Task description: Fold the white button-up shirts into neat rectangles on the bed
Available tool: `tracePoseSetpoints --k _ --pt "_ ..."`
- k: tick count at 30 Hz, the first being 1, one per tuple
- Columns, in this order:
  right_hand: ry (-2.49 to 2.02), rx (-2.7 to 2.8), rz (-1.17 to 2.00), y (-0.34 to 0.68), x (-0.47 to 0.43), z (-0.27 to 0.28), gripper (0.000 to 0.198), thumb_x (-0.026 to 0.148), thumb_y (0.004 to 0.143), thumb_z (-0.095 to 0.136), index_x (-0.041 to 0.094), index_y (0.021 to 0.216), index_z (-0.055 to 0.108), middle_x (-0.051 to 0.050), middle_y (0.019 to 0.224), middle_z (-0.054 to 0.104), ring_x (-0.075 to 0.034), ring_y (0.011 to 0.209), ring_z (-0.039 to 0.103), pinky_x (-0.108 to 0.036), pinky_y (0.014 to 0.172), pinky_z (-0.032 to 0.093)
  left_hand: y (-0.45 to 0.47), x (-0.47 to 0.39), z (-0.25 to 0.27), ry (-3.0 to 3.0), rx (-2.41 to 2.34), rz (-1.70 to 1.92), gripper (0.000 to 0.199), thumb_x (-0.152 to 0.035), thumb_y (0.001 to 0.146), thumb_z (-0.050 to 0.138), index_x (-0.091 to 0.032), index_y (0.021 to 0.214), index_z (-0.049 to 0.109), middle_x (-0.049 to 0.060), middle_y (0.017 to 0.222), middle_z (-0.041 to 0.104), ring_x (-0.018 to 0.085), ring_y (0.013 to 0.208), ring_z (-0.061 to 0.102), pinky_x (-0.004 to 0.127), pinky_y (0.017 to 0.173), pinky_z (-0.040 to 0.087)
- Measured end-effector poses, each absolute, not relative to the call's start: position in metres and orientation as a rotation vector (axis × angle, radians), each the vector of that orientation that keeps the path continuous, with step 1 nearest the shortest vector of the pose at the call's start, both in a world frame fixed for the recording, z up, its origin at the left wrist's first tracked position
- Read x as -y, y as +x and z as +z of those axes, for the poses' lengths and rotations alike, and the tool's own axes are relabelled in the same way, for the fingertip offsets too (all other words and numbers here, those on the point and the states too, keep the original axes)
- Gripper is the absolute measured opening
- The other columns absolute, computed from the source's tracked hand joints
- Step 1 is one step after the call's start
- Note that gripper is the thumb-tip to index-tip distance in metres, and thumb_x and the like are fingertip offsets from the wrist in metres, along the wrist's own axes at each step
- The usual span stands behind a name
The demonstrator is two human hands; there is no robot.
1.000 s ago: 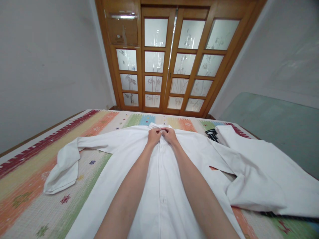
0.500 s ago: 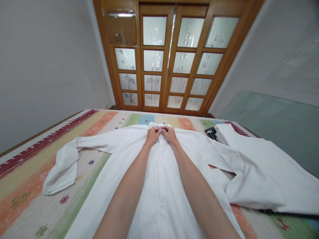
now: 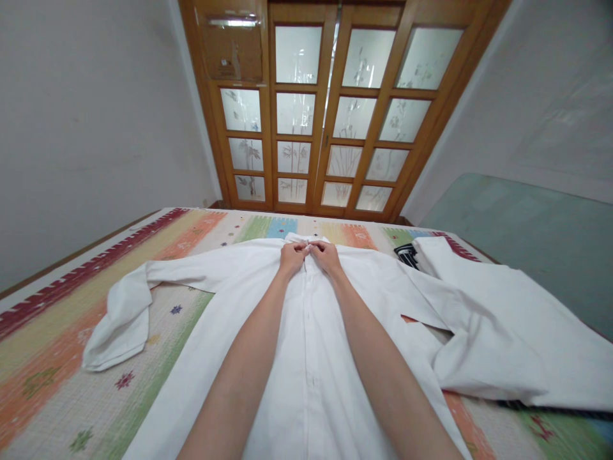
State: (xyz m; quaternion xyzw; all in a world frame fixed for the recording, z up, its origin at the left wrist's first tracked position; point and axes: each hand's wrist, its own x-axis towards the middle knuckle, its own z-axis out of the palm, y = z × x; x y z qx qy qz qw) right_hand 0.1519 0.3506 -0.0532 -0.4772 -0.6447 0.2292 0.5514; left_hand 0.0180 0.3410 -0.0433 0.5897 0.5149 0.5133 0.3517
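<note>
A white long-sleeved shirt [image 3: 306, 358] lies spread front side up, its collar away from me and its button placket running down the middle. At the top of the placket, just below the collar, my left hand [image 3: 293, 257] pinches one side of the front edge. My right hand [image 3: 325, 255] pinches the fabric right beside it, the fingertips of both hands nearly touching. Whether a button sits between the fingers is too small to tell. The left sleeve [image 3: 119, 319] bends outward on the cover; the right sleeve [image 3: 483, 358] lies crumpled.
Under the shirt is a colourful striped bed cover [image 3: 158, 377]. More folded white clothing [image 3: 527, 319] lies at the right, with a black-and-white patterned piece [image 3: 407, 254] by it. A pale green board [image 3: 522, 223] leans at the right wall. Wooden glass-paned doors [image 3: 316, 128] stand behind.
Both hands stay at the collar, with only slight shifts of the fingers on the fabric. The view has tilted very slightly.
</note>
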Motion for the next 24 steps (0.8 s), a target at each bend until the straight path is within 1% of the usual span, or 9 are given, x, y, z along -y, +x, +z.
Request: tracePoseSetpoints --k 5,10,16,20,24 --pt "-1.156 1.567 0.447 0.1532 -0.3525 -0.0543 0.018 0.027 0.073 0.06 0.02 0.081 0.075 -0.006 0.088 0.075 -0.021 0.081 0.064 -0.034 0.078 0.049 0.0177 -0.3432 -0.0451 1.514 -1.317 1.333 0.014 -0.018 0.074 0.073 -0.012 0.086 0.077 0.006 0.077 0.075 0.016 0.071 0.067 0.026 0.069 0.053" --pt "-1.167 1.59 0.443 0.1536 -0.3537 -0.0561 0.018 0.027 0.075 0.058 0.02 0.082 0.074 -0.005 0.088 0.073 -0.021 0.083 0.063 -0.033 0.08 0.048 0.0182 -0.3454 -0.0477 1.477 -1.334 1.346 0.013 -0.019 0.072 0.075 -0.013 0.083 0.077 0.006 0.077 0.075 0.016 0.072 0.068 0.025 0.069 0.053" --pt "-1.139 1.623 0.416 0.1538 -0.3565 -0.058 0.014 0.024 0.075 0.057 0.02 0.079 0.07 -0.005 0.086 0.071 -0.021 0.086 0.062 -0.034 0.085 0.047 0.0177 -0.3449 -0.0469 1.435 -1.322 1.345 0.015 -0.02 0.071 0.076 -0.012 0.083 0.076 0.006 0.073 0.074 0.015 0.066 0.067 0.024 0.064 0.053" --pt "-1.132 1.633 0.423 0.1544 -0.3581 -0.0596 0.014 0.023 0.076 0.055 0.021 0.079 0.069 -0.004 0.086 0.069 -0.02 0.087 0.061 -0.035 0.086 0.046 0.0178 -0.3456 -0.047 1.413 -1.328 1.348 0.016 -0.02 0.068 0.078 -0.012 0.082 0.076 0.004 0.07 0.073 0.015 0.064 0.066 0.024 0.062 0.052" --pt "-1.134 1.638 0.421 0.1543 -0.3581 -0.06 0.014 0.023 0.075 0.055 0.021 0.077 0.068 -0.004 0.084 0.069 -0.02 0.086 0.061 -0.035 0.086 0.046 0.0172 -0.3457 -0.0469 1.434 -1.364 1.321 0.015 -0.02 0.068 0.077 -0.013 0.081 0.076 0.004 0.069 0.073 0.015 0.068 0.067 0.024 0.064 0.052"
